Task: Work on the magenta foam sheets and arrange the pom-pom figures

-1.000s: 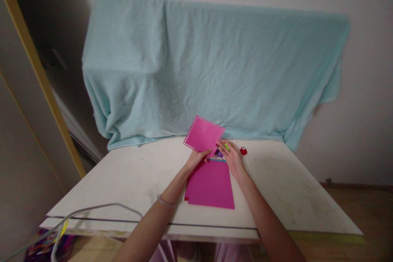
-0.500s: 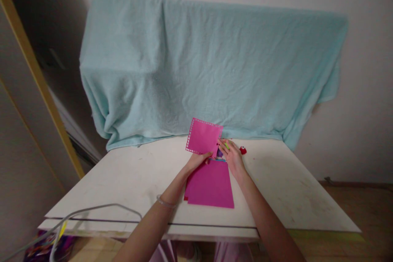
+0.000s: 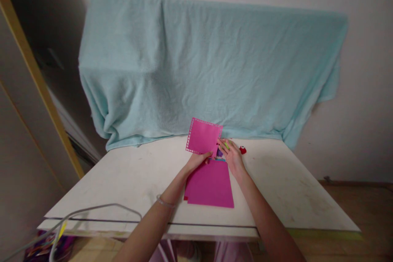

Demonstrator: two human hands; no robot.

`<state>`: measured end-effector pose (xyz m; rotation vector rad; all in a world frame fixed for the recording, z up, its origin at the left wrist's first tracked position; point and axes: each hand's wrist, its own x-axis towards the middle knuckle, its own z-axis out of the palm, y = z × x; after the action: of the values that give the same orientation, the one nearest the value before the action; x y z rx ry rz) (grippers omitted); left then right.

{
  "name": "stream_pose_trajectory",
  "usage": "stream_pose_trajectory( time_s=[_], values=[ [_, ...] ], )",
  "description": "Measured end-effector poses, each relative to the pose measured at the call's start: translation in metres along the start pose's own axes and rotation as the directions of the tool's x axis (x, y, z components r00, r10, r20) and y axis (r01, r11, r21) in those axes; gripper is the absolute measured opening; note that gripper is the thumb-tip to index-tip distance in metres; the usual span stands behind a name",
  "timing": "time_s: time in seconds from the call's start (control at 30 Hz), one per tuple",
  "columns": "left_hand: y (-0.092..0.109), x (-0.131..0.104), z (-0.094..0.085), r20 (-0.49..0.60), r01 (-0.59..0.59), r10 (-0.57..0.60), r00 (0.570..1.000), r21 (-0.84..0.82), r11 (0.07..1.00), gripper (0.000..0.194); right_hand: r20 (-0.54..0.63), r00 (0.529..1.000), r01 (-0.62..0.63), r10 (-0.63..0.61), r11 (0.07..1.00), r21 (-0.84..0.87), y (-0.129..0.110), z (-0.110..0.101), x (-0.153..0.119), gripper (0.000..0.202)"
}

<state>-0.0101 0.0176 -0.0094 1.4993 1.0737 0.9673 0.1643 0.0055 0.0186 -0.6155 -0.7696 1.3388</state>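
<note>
A pink square of paper [image 3: 204, 137] with small punched holes along several edges is tilted up above the table. My left hand [image 3: 199, 159] pinches its lower edge, thumb on top. At the paper's right edge, my right hand [image 3: 231, 156] closes around a small purple and green paper punch [image 3: 220, 152], whose shape is mostly hidden by the fingers and paper. Below both hands lies a larger magenta sheet [image 3: 210, 184], with a bit of red showing under its left corner. A small red object [image 3: 242, 150] sits just right of my right hand.
The white table [image 3: 285, 188] has its back edge against a light blue cloth [image 3: 221, 69]. A grey cable [image 3: 104, 206] loops over the front left edge. A yellow-edged panel [image 3: 39, 77] stands at the left.
</note>
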Motion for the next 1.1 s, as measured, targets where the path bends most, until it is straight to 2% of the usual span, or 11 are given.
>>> stream_pose_trajectory(
  time_s=[0.87, 1.1],
  values=[
    [-0.003, 0.0006, 0.0023, -0.038, -0.013, 0.012, 0.999, -0.012, 1.0, 0.044, -0.028, 0.999, -0.02, 0.021, 1.0, 0.01, 0.0011, -0.0024, 0.0006, 0.02],
    [0.0015, -0.0009, 0.0022, -0.023, -0.003, 0.003, 1.0, -0.02, 1.0, 0.041, -0.01, 1.0, -0.021, 0.021, 1.0, 0.015, 0.0017, -0.0032, -0.0004, 0.017]
  ],
)
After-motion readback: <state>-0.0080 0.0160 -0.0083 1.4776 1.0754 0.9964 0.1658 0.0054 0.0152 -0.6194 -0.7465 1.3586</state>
